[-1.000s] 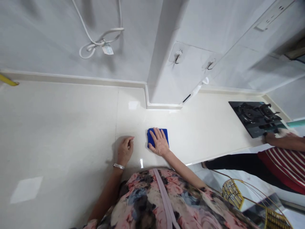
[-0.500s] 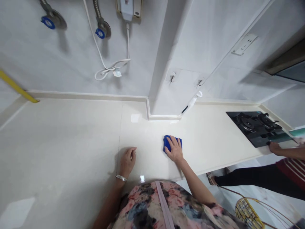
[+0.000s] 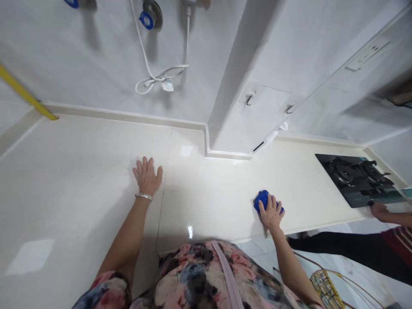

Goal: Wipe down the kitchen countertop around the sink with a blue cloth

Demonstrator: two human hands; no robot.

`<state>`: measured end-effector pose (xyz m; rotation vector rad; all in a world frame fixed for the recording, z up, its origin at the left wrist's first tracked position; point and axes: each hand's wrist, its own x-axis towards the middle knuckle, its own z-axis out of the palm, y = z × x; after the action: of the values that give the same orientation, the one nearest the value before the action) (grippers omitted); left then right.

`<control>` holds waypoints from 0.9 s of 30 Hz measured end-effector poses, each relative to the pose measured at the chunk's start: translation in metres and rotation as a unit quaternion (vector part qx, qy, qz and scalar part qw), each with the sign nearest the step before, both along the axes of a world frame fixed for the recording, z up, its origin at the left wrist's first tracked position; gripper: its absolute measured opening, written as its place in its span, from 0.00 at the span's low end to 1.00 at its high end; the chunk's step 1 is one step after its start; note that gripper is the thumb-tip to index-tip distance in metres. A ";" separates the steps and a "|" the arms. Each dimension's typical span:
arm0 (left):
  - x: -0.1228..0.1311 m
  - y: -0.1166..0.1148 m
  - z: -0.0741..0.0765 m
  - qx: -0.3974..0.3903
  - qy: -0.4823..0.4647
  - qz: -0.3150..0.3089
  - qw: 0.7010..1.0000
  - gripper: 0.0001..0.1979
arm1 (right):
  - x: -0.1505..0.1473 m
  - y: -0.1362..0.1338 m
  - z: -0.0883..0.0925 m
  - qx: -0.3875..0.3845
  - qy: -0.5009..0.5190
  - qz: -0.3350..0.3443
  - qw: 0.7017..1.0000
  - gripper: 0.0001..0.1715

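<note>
A blue cloth [image 3: 262,198] lies bunched on the pale countertop [image 3: 206,193], near its front edge. Over it rests my right hand [image 3: 272,213], fingers bent around the cloth and pressing it to the surface. My left hand [image 3: 148,177], with a silver bracelet at the wrist, is over the counter to the left, palm down and fingers spread. It holds nothing and is beside a thin seam in the counter.
A black gas hob [image 3: 360,178] is set into the counter on the right, with a co-worker's hand [image 3: 380,211] at its front. A boxed wall column [image 3: 238,124] juts out mid-counter. A yellow pipe [image 3: 27,95] enters at left. A basket [image 3: 326,288] is on the floor.
My right hand has slid the blue cloth to the right. My left hand has moved left and farther from my body, and its curled fingers have spread. The view has shifted slightly.
</note>
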<state>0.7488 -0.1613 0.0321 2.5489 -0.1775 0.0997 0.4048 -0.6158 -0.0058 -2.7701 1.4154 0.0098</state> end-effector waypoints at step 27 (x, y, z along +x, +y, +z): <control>-0.007 -0.018 -0.026 0.100 -0.009 0.037 0.994 0.35 | 0.488 0.206 -0.002 0.093 -0.140 0.449 0.877 0.48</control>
<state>0.7414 -0.1798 0.0063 2.7563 -0.1042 0.1399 0.8923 -0.4103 -0.0080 -2.8149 -0.0097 -0.2074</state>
